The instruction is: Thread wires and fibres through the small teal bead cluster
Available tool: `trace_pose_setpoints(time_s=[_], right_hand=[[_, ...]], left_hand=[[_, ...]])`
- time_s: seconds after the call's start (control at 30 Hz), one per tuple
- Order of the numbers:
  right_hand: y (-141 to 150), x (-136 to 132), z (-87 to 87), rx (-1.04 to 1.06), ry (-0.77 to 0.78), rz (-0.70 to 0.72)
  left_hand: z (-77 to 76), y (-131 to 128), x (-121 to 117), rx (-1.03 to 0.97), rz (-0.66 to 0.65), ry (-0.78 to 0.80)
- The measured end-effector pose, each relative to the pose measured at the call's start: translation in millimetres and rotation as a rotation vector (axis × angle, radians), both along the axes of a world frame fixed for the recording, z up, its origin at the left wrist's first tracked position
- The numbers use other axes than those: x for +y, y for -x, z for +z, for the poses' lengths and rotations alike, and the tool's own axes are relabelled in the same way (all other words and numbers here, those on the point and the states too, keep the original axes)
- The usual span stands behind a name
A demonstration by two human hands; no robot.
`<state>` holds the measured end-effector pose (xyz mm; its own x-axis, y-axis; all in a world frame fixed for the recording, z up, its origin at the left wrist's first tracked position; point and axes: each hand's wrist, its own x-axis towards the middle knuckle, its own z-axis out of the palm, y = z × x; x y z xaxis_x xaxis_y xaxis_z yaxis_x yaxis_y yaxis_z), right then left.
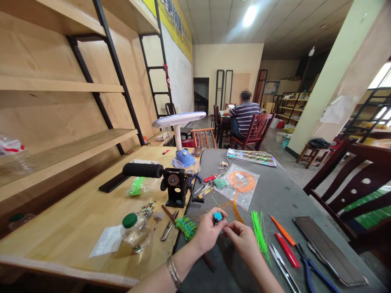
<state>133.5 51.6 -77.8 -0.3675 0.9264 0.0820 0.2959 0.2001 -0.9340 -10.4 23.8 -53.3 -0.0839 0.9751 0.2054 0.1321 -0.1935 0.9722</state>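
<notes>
My left hand (208, 231), with a metal bangle on its wrist, is closed round a small cluster of turquoise beads (218, 216) that shows between thumb and fingers. A thin green strand (216, 200) sticks up beside the cluster. Close against it, my right hand (243, 237) has thumb and forefinger pinched together; what lies between them is too small to make out. To the left of my left hand, a stick (168, 212) carries many bright green strands with turquoise bits (187, 228). A loose bundle of green strands (259, 234) lies right of my right hand.
A black hand-cranked device (176, 187) and a green-lidded jar (136, 234) stand at left. Tweezers (282, 266), a red cutter (287, 249), blue-handled pliers (314, 268) and a brown case (330, 250) lie at right. Behind are a bag with orange coil (242, 183) and a seated person (247, 116).
</notes>
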Motion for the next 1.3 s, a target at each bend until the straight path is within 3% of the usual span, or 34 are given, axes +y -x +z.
trace_pose_setpoints(time_s=[0.23,0.4,0.57,0.73,1.0,1.3], right_hand=[[-11.3,3.1,2.5,-0.011,-0.022,0.032],[-10.3,1.0,3.5,-0.118,-0.066,-0.048],[-6.6,3.6,3.6,-0.068,-0.074,-0.094],[-11.5,6.3,2.0,-0.014,-0.046,-0.052],[-10.1,7.6,-0.4,-0.1,-0.073,-0.117],[-10.2,10.1,-4.3,-0.103,-0.094,-0.097]], left_hand=[[0.9,-0.3,4.4,0.027,-0.006,-0.012],[1.5,-3.4,8.7,-0.012,-0.006,-0.027],[1.4,-6.0,12.5,-0.01,-0.013,-0.024],[0.0,-6.1,16.1,-0.012,-0.015,-0.033],[-1.1,-9.4,17.6,-0.003,-0.02,-0.014],[-5.7,-8.9,18.1,0.026,-0.022,-0.031]])
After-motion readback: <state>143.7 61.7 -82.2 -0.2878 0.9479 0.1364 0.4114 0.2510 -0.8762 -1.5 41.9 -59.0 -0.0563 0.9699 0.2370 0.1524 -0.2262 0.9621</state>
